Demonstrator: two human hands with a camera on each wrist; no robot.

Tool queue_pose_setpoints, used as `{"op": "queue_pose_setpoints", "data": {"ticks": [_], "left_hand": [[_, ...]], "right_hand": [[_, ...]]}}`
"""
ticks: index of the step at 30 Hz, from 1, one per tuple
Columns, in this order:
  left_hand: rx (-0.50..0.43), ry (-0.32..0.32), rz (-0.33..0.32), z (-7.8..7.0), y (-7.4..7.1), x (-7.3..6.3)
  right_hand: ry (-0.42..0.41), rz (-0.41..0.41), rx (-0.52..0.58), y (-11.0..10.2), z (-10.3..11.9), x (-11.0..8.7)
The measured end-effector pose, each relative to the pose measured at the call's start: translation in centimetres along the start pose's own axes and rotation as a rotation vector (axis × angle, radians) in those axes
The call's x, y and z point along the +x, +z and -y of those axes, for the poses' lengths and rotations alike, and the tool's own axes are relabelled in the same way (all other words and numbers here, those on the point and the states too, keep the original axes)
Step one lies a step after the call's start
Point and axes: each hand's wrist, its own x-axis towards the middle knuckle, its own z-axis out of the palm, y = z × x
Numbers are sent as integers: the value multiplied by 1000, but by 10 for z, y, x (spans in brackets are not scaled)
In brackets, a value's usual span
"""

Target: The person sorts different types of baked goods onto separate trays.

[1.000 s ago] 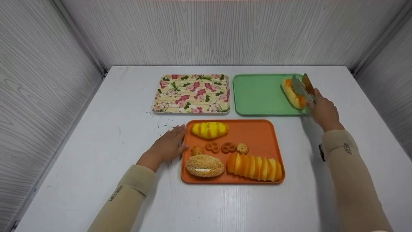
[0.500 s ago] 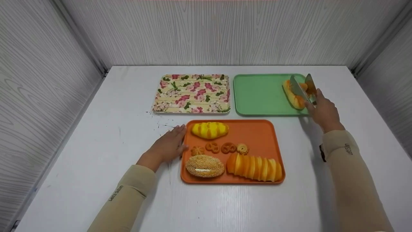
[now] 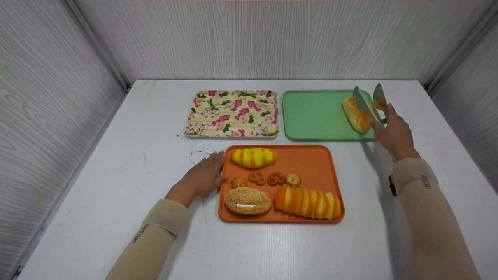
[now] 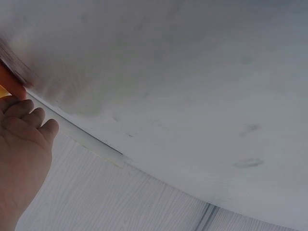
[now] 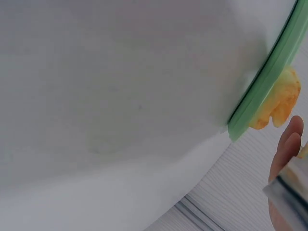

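Observation:
My right hand (image 3: 396, 134) grips metal tongs (image 3: 363, 104) above the right end of the green tray (image 3: 311, 116). The tongs' two blades stand spread apart, with nothing pinched between them. Just left of the near blade lies a long golden bread roll (image 3: 353, 116) on that tray; the blade partly covers it. My left hand (image 3: 202, 177) rests at the left edge of the orange tray (image 3: 311, 157), fingers extended, thumb at the rim. In the left wrist view the fingers of the left hand (image 4: 24, 144) are beside the tray's corner.
On the orange tray lie a yellow striped bread (image 3: 253, 157), a seeded bun (image 3: 248, 201), a ridged loaf (image 3: 307, 202) and several small cookies and pretzels (image 3: 276, 179). A floral tray (image 3: 232, 112) stands at the back left. Grey panels (image 3: 272, 39) enclose the white table.
The tongs' blades have spread wider and lifted slightly off the bread, and my right hand has shifted a little up and right. The roll stays on the green tray; my left hand has not moved.

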Motion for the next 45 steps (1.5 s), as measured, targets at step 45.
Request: {"op": "queue_pose_setpoints", "data": {"ticks": [45], "left_hand": [[-10,4,16,3,2,1]], "right_hand": [[-426,252,30,12,55,-80]]}}
